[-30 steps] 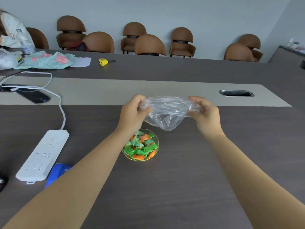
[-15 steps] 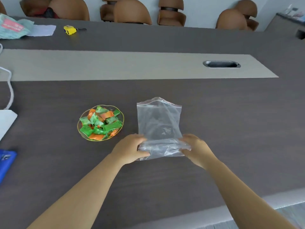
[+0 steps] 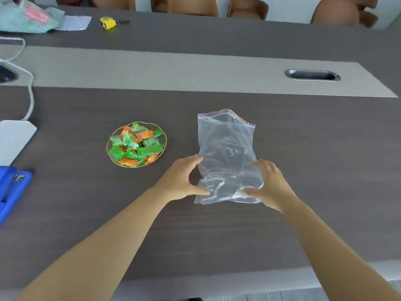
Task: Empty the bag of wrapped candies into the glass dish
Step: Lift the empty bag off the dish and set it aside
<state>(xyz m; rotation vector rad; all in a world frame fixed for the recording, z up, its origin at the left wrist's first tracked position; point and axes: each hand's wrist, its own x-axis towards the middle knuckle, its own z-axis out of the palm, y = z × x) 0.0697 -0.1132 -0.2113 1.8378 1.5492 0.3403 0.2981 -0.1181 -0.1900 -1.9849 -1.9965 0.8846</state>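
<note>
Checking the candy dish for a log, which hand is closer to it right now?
Left. The left hand lies just right of the glass dish; the right hand is farther right, across the bag.

A dark wood-grain table (image 3: 217, 231) w/ a lighter beige strip (image 3: 173, 72) across the middle is seen; a metal cable slot (image 3: 312, 74) is set in the strip at right. Lying on the dark top: a glass dish (image 3: 109, 146) heaped w/ green & orange candies (image 3: 135, 144), an empty clear bag (image 3: 225, 144) flat just to its right, a white power strip (image 3: 13, 140) & blue item (image 3: 10, 190) at left edge. At the far side: yellow tape measure (image 3: 107, 22), paper (image 3: 73, 23), teal packaging (image 3: 23, 18).
</note>
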